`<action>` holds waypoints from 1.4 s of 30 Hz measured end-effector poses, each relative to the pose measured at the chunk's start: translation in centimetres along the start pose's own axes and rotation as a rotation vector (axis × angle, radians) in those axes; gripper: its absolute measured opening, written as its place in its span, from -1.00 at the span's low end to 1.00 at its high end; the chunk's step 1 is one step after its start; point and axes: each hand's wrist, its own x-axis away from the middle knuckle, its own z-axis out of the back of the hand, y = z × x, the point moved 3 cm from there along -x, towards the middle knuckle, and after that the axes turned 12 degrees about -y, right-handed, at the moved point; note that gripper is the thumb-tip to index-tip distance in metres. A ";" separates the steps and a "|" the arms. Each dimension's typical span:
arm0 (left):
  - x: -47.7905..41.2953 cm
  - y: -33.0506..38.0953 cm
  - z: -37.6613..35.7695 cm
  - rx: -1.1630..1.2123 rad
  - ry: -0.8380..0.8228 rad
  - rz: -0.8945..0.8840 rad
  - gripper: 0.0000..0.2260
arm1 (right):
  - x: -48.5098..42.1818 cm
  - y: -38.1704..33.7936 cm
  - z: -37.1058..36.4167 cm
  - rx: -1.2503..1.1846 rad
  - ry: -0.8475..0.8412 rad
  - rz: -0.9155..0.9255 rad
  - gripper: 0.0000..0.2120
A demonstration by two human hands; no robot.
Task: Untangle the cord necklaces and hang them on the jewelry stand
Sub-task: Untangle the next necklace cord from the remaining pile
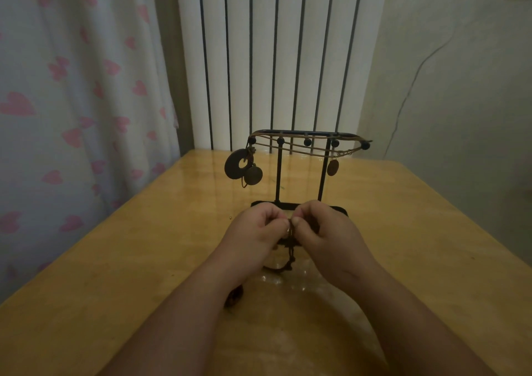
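Hands, left (259, 226) and right (319, 226), pinch a dark cord (290, 243) over the table (403, 231), before the stand (305, 168). Pulling hard could tighten the knot.

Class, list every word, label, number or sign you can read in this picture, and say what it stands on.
No readable text anywhere.
The pendants on the jewelry stand: too dim to show any marking.
The curtain: pink hearts only, no writing.
The cord necklace pinched by left hand and right hand: no label.
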 end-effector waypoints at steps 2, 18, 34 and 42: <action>0.0 -0.1 0.2 0.004 -0.010 -0.008 -0.88 | 0.1 -0.1 0.2 0.013 0.010 0.013 -0.90; -0.2 -0.3 0.1 -0.126 -0.047 -0.072 -0.85 | 0.5 -1.4 0.8 0.339 -0.080 0.051 -0.89; -0.2 -0.3 0.2 -0.099 -0.132 -0.007 -0.84 | 0.3 -1.1 0.3 0.351 -0.076 0.074 -0.84; -0.2 -0.5 -0.1 -0.008 -0.176 -0.015 -0.81 | 0.4 -0.6 -0.1 0.204 -0.044 0.057 -0.85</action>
